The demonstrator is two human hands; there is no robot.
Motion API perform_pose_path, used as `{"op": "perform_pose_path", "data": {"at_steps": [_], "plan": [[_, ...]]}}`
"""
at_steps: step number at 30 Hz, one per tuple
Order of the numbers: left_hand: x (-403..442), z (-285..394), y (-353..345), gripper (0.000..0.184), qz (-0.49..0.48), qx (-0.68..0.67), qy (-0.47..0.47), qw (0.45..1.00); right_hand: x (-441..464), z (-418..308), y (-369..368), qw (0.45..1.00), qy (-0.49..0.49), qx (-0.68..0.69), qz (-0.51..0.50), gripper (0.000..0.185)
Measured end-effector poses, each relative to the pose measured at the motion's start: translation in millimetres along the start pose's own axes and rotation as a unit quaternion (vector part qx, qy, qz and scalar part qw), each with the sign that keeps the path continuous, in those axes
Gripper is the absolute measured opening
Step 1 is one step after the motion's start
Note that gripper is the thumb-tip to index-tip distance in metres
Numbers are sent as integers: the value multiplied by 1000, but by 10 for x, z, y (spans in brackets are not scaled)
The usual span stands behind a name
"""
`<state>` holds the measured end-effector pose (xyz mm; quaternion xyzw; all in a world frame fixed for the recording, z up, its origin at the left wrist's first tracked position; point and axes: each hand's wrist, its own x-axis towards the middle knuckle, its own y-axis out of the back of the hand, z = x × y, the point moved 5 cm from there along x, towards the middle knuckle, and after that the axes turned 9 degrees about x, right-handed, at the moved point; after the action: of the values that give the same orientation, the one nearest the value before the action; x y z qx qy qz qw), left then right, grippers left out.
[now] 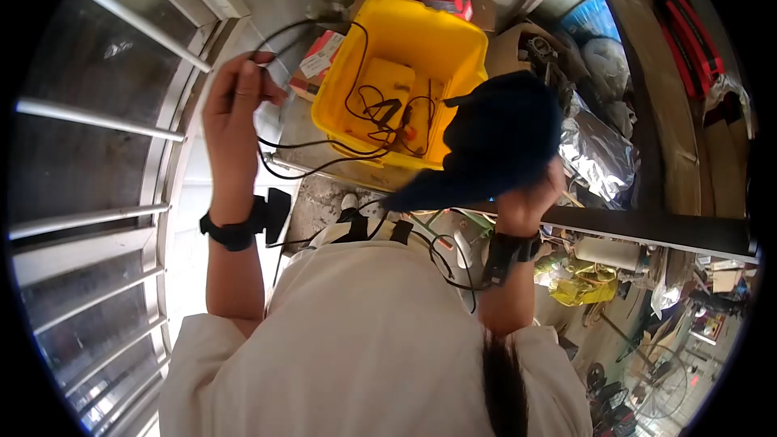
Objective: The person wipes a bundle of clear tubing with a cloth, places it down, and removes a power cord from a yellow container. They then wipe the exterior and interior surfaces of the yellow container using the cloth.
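My left hand is raised left of a yellow plastic bin, its fingers closed on a thin black cable. From there the cable loops over the bin's rim, and more of it lies tangled inside. Two cable strands also run from below my left hand across the bin's front edge. In my right hand is a dark blue cloth, bunched up and partly blurred. It hangs in front of the bin's right side and hides part of it. Most of my right fingers are behind the cloth.
Cardboard boxes stand beside and behind the bin. To the right, a shelf holds silvery wrapped packages and an open carton. A barred window runs along my left. Wheels and clutter fill the lower right.
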<state>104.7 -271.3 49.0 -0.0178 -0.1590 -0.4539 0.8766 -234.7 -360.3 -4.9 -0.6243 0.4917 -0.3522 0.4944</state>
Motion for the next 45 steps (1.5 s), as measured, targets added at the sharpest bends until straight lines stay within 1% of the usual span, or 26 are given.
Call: {"op": "perform_pose_path", "data": {"at_steps": [3,4,7,8,9,11,13,14,17,18,22,24,26,27,28,31,32,34,35,37,38,40,41,43,44,45], "plan": [[-219,-34,-135,26,-13,-2,28,1000,63,258,-102,991,2,-130,-43,53],[-274,-90,-162,25,-26,-7,34,999,33,347,-199,990,-11,-128,-64,59],[-435,-99,-310,28,-42,-19,48,998,-125,640,-525,955,42,-282,-83,59],[-481,-70,-356,28,-41,-11,41,998,-193,775,-593,943,70,-306,-114,58],[-547,-72,-395,25,-33,-1,46,998,-228,936,-619,939,63,-318,-110,57],[-665,-19,-509,20,-52,54,25,997,-272,1175,-653,933,50,-341,-104,55],[-777,108,-605,17,-44,164,-27,985,-202,1262,-587,947,4,-319,-38,50],[-815,41,-605,18,-74,169,-17,983,-162,1305,-551,951,-20,-308,-6,48],[-876,-8,-560,15,-73,139,-7,988,-78,1348,-410,984,-53,-168,35,40],[-892,-39,-530,15,-51,149,25,987,-68,1337,-354,991,-71,-106,42,32],[-933,-153,-425,14,36,123,75,989,-66,1484,-296,969,-244,-8,37,32],[-940,-108,-472,15,21,175,9,984,-95,1608,-319,941,-336,33,23,35],[-938,-109,-513,16,-3,197,-44,979,-83,1628,-335,946,-318,-53,-42,38],[-938,-110,-523,16,-10,200,-32,979,-80,1626,-354,944,-307,-96,-75,39],[-940,-108,-531,16,-18,204,-21,979,-54,1585,-383,946,-277,-151,-79,39],[-948,-90,-574,15,-63,213,21,975,57,1433,-512,938,-234,-234,-100,41],[-961,-79,-595,15,-83,216,37,972,81,1429,-525,944,-231,-211,-100,42],[-946,-59,-598,16,-91,242,71,964,126,1418,-548,955,-227,-164,-100,46],[-917,-67,-598,16,-95,254,87,959,112,1421,-587,952,-254,-127,-114,49],[-850,-145,-537,18,-74,240,89,964,44,1428,-675,940,-308,-51,-139,55],[-837,-175,-496,19,-64,232,90,966,12,1442,-668,936,-304,-83,-156,60],[-837,-138,-467,24,-93,190,99,972,-43,1489,-627,926,-293,-147,-189,68],[-842,-127,-462,27,-107,169,104,974,-35,1500,-590,915,-275,-207,-212,67],[-893,-168,-495,32,-135,193,45,971,-16,1519,-497,880,-236,-323,-255,64],[-927,-193,-519,35,-148,205,15,967,4,1513,-457,877,-223,-351,-243,57],[-969,-225,-550,38,-167,209,8,964,27,1502,-423,872,-210,-378,-230,51]]}}
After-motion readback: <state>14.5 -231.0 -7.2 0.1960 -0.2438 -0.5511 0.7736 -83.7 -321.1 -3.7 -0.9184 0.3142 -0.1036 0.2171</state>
